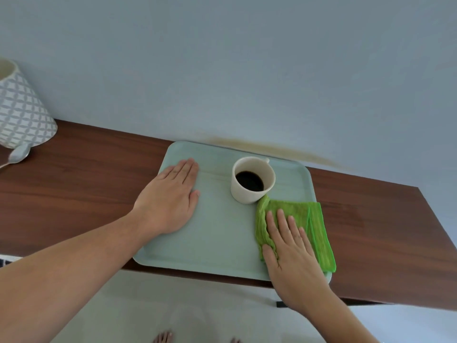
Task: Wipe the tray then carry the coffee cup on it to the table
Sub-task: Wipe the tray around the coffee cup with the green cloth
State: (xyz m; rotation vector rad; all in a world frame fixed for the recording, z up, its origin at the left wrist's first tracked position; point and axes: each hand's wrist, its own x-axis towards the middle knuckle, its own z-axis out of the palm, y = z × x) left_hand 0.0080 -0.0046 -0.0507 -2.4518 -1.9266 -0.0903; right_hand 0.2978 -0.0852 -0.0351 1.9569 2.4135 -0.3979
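Note:
A pale green tray (pixel 217 233) lies on a dark wooden shelf (pixel 86 189) against the wall. A white cup (pixel 252 180) with black coffee stands on the tray's far right part. A folded green cloth (pixel 309 219) lies on the tray's right side, touching the cup's base. My right hand (pixel 289 253) presses flat on the cloth, fingers spread. My left hand (pixel 173 196) lies flat on the tray's left edge, fingers together, holding nothing.
A patterned white and grey lampshade (pixel 22 107) stands at the shelf's far left, with a metal spoon (pixel 17 154) beneath it. A pale blue wall rises behind the shelf. The tray's near edge overhangs the shelf front. Light floor and my feet show below.

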